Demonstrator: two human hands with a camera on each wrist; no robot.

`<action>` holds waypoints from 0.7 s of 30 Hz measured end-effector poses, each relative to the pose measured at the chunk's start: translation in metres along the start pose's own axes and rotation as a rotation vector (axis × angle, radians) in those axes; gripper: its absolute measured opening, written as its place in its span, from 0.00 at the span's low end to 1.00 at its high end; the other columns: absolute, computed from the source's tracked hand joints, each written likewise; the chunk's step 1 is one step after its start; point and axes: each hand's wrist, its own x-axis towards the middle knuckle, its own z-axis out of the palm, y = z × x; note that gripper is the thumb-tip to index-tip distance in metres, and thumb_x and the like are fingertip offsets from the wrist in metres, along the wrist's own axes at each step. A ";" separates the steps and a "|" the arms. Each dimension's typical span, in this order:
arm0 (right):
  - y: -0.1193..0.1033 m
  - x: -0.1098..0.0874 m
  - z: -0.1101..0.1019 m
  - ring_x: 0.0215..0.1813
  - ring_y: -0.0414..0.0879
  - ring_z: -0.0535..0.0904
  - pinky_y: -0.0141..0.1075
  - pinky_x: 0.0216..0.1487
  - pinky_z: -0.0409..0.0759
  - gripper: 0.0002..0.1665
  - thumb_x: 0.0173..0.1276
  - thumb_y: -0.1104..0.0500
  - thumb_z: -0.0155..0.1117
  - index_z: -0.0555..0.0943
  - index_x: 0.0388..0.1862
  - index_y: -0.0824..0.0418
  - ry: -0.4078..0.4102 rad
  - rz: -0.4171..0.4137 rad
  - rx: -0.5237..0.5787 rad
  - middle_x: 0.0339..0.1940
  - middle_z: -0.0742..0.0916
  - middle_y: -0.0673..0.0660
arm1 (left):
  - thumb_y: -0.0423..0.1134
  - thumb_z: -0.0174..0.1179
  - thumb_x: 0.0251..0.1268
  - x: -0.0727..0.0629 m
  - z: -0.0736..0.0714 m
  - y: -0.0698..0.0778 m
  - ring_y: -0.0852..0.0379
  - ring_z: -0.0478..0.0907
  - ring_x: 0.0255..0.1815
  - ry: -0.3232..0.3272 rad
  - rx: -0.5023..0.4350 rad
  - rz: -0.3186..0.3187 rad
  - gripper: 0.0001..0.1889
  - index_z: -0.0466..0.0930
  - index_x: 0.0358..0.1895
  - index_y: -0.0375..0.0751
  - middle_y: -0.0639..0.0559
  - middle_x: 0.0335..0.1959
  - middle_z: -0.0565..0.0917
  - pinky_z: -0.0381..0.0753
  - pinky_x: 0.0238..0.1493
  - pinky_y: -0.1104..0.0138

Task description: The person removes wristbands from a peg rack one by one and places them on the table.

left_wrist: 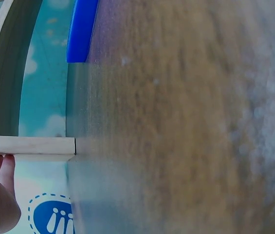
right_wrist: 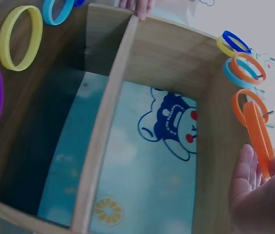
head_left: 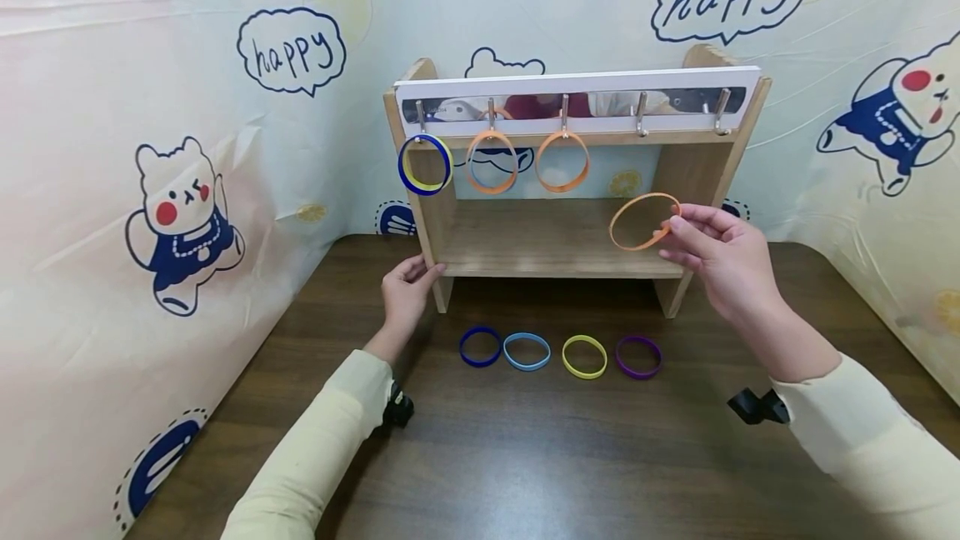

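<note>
My right hand (head_left: 727,252) pinches an orange silicone wristband (head_left: 617,223) between thumb and fingers, in front of the wooden shelf (head_left: 555,267) and below its right-hand hooks. In the right wrist view the same orange wristband (right_wrist: 258,136) appears edge-on. My left hand (head_left: 407,294) holds the lower front edge of the shelf's left side panel (head_left: 435,227). On the left hook hang a dark blue wristband (head_left: 401,169) and a yellow one. The second hook carries an orange wristband (head_left: 492,188) with a light blue one behind; the third bears another orange wristband (head_left: 564,187).
On the brown table (head_left: 525,457), before the shelf, lie a dark blue wristband (head_left: 480,364), a light blue one, a yellow wristband (head_left: 585,374) and a purple wristband (head_left: 638,375). A printed cloth (head_left: 225,165) surrounds the table's back and sides. The hook rail (head_left: 577,77) crosses the shelf's top front.
</note>
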 end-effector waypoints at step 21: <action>0.032 -0.016 -0.049 0.35 0.42 0.86 0.35 0.38 0.84 0.07 0.65 0.64 0.68 0.83 0.42 0.60 -0.015 0.105 -0.143 0.34 0.88 0.54 | 0.41 0.74 0.53 -0.001 0.000 0.000 0.57 0.84 0.41 0.010 -0.016 0.019 0.20 0.85 0.47 0.34 0.40 0.41 0.87 0.83 0.40 0.68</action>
